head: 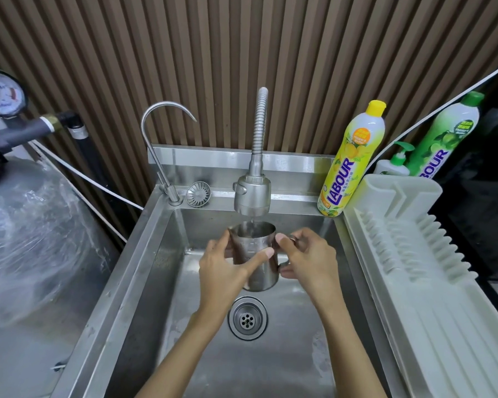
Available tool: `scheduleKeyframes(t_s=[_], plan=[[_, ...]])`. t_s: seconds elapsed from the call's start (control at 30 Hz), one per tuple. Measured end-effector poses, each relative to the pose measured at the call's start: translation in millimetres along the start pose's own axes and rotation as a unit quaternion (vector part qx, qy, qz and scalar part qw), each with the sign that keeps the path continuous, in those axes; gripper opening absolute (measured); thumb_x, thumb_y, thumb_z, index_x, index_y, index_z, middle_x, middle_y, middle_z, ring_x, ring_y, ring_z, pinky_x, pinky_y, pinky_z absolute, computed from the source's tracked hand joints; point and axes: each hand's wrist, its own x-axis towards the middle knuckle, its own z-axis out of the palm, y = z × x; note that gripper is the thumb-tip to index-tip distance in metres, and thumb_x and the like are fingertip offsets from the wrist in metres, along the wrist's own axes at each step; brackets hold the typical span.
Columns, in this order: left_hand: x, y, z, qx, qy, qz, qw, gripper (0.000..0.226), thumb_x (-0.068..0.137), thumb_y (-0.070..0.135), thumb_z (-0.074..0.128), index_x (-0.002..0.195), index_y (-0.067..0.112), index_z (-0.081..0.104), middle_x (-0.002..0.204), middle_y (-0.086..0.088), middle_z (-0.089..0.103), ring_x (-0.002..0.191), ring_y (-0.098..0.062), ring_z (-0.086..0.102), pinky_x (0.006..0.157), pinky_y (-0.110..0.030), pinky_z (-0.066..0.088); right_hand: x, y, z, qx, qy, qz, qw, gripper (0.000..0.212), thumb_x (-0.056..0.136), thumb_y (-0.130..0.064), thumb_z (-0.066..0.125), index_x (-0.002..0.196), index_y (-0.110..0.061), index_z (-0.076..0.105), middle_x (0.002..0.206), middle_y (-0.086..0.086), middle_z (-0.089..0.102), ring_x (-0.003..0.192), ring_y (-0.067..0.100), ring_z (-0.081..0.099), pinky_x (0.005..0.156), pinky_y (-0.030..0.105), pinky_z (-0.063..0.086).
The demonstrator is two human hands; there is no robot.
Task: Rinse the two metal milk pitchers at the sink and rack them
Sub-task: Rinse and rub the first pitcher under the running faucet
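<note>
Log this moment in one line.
rinse | milk pitcher under running spray faucet | left hand holds body | right hand grips handle

L hand (224, 268) & R hand (308, 259), both bare. Forearms (179, 354) uncovered down to the bottom frame edge. Slim wrists, long fingers (259, 258). Thumbnails short & plain. Small metallic glint by R forefinger: ring or not, can't tell.
</note>
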Motion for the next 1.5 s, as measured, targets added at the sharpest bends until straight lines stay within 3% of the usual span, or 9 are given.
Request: scheduleKeyframes(t_s=[0.13, 0.27, 0.5, 0.77, 0.93, 1.07, 1.23, 1.37, 1.5], plan=[[7.7, -2.1, 6.3, -0.135, -0.056, -0.018, 0.989, 0.058, 0.052, 0.037, 0.089, 0.102, 0.02, 0.067, 0.094, 0.001, 0.072, 0.084, -0.003, 0.066, 0.076, -0.021, 0.053, -4.6, -2.9, -0.5, -0.052, 0.052, -0.058, 0.996, 0.022, 0.085, -0.033, 0.063, 0.079, -0.014, 0.054, 0.081, 0.005, 0.067, 0.081, 0.03, 0.064, 0.074, 0.037, 0.05], [18.8, -1.6, 11.1, -0.198, -0.027, 0.031, 0.979, 0.06, 0.054, 0.006, 0.088, 0.103, 0.026, 0.059, 0.096, 0.001, 0.068, 0.082, -0.003, 0.065, 0.071, -0.01, 0.048, 0.3, 5.7, 13.3, 0.162, 0.008, -0.023, 0.986, 0.019, 0.086, -0.018, 0.064, 0.074, -0.008, 0.052, 0.102, -0.009, 0.07, 0.095, 0.017, 0.065, 0.088, 0.039, 0.052], [18.6, 0.0, -4.9, -0.043, 0.061, 0.124, 0.99, 0.097, 0.051, 0.028, 0.088, 0.134, 0.028, 0.039, 0.103, 0.006, 0.042, 0.099, 0.0, 0.047, 0.087, -0.007, 0.037, 0.6, 15.9, 33.4, 0.411, -0.12, 0.07, 0.901, 0.015, 0.09, -0.013, 0.058, 0.08, -0.006, 0.049, 0.091, 0.011, 0.066, 0.08, 0.025, 0.07, 0.078, 0.038, 0.059], [-0.9, 1.4, 1.0, 0.009, 0.035, 0.008, 0.999, 0.111, 0.036, 0.078, 0.071, 0.129, 0.02, 0.055, 0.094, 0.002, 0.047, 0.095, -0.014, 0.056, 0.084, -0.02, 0.038, -5.3, 2.9, 2.9, 0.231, -0.055, 0.08, 0.968, 0.019, 0.086, -0.019, 0.065, 0.084, -0.001, 0.058, 0.082, 0.01, 0.068, 0.05, 0.025, 0.066, 0.043, 0.033, 0.056], [4.3, -5.9, 12.1, -0.201, -0.067, -0.037, 0.977, 0.056, 0.058, 0.019, 0.088, 0.109, 0.019, 0.065, 0.102, -0.005, 0.07, 0.097, -0.014, 0.065, 0.071, -0.007, 0.047, -9.8, -0.3, 0.6, 0.075, 0.04, -0.026, 0.996, 0.02, 0.082, -0.023, 0.069, 0.068, -0.021, 0.054, 0.078, 0.002, 0.067, 0.061, 0.016, 0.067, 0.06, 0.047, 0.058], [18.6, -7.0, 18.5, -0.263, -0.06, 0.005, 0.963, 0.08, 0.058, -0.003, 0.084, 0.128, 0.013, 0.051, 0.118, -0.011, 0.065, 0.108, -0.019, 0.063, 0.084, -0.017, 0.051, -3.9, 4.0, 9.3, 0.27, 0.0, -0.023, 0.963, 0.02, 0.085, -0.005, 0.063, 0.07, -0.007, 0.05, 0.106, -0.002, 0.069, 0.086, 0.02, 0.069, 0.064, 0.026, 0.059], [27.4, -3.8, 5.4, -0.167, 0.009, 0.112, 0.979, 0.085, 0.05, 0.019, 0.082, 0.117, 0.055, 0.044, 0.119, 0.024, 0.052, 0.114, 0.006, 0.051, 0.094, -0.012, 0.04, 5.5, 13.1, 27.5, 0.414, -0.096, 0.025, 0.905, 0.022, 0.088, -0.004, 0.058, 0.07, -0.008, 0.046, 0.116, 0.002, 0.066, 0.092, 0.026, 0.066, 0.082, 0.029, 0.057], [20.0, 6.3, -4.3, -0.067, 0.042, 0.136, 0.988, 0.088, 0.054, 0.018, 0.082, 0.134, 0.025, 0.044, 0.119, 0.013, 0.047, 0.113, 0.002, 0.047, 0.098, -0.019, 0.039, 2.6, 19.4, 35.8, 0.474, -0.157, 0.08, 0.863, 0.016, 0.089, -0.011, 0.057, 0.075, -0.008, 0.048, 0.09, 0.015, 0.066, 0.08, 0.027, 0.067, 0.079, 0.038, 0.059], [11.1, 8.9, -5.1, 0.031, 0.074, 0.076, 0.994, 0.109, 0.041, 0.068, 0.062, 0.138, 0.022, 0.045, 0.103, 0.008, 0.045, 0.101, -0.01, 0.04, 0.09, -0.026, 0.032, 0.9, 13.0, 19.8, 0.381, -0.132, 0.09, 0.911, 0.016, 0.089, -0.018, 0.06, 0.083, -0.006, 0.053, 0.079, 0.006, 0.07, 0.069, 0.029, 0.072, 0.054, 0.032, 0.058]])
